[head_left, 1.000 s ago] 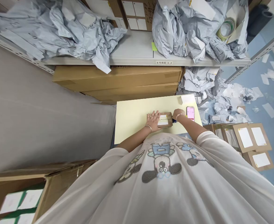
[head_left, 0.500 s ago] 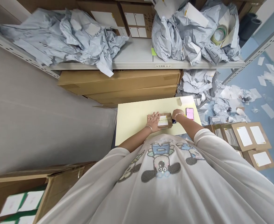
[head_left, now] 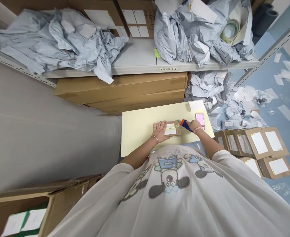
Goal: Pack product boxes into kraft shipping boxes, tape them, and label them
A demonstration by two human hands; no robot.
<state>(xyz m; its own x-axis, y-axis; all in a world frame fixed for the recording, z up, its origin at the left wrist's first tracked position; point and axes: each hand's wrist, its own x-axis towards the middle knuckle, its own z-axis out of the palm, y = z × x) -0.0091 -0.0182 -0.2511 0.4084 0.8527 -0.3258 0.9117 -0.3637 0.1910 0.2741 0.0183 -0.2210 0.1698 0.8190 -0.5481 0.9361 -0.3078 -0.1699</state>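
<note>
A small cardboard box (head_left: 177, 128) with white labels and clear tape lies on the pale yellow tabletop (head_left: 137, 131). My left hand (head_left: 160, 130) rests flat over its left end, fingers stretched out and holding nothing. Just right of the box, my right hand (head_left: 194, 125) is closed around a blue-and-orange hand tool (head_left: 187, 125) that looks like a box cutter. The tool's orange end points toward the box and is apart from it. A phone (head_left: 200, 121) with a pink screen lies beside my right hand.
Grey plastic mailing bags (head_left: 85, 42) and a tape roll (head_left: 230, 31) fill the shelf (head_left: 135, 56) ahead. Long cartons (head_left: 125, 85) stand beneath. Labelled boxes (head_left: 260, 144) are stacked to the right, with scattered packaging on the floor. An open carton (head_left: 68, 194) sits at lower left.
My right hand has drawn away from the box's right end, moving right with the tool, whose orange end now shows. My left hand stays on the box. The view has shifted slightly.
</note>
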